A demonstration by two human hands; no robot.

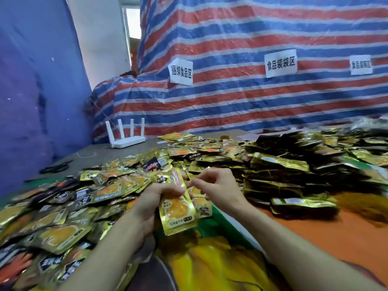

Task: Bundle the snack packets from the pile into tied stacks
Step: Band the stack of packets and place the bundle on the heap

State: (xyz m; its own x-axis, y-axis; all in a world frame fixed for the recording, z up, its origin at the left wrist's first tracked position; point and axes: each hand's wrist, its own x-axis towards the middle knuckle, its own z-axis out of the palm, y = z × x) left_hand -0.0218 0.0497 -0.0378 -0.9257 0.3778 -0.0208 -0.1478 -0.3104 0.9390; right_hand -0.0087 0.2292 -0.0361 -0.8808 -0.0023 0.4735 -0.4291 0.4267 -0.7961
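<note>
1. left hand [151, 199]: forearm comes in from 7 o'clock. Fingers are curled round a stack of packets [176, 208], with the thumb across its face, gripping about mid-height.
2. right hand [217, 185]: forearm comes in from 5 o'clock. Fingers are bent, and the thumb and forefinger tips are drawn together at the stack's upper right edge. Can't tell if they pinch anything, too small.
3. The stack sits between the hands at frame centre. Its long axis runs roughly 12 to 6, slightly tilted, and the lower end hangs free below the left hand.
4. Stack look: gold foil with an orange-yellow panel and red print on the upper part. Several layers show at the bottom edge.
5. loose pile [63, 206] of the same packets lies at 9 o'clock from the hands, up against the left forearm.
6. neater stacks [281, 173] lie at 2 o'clock.
7. white router [128, 136] stands at 11 o'clock, with a striped tarp [252, 49] behind at 12.
</note>
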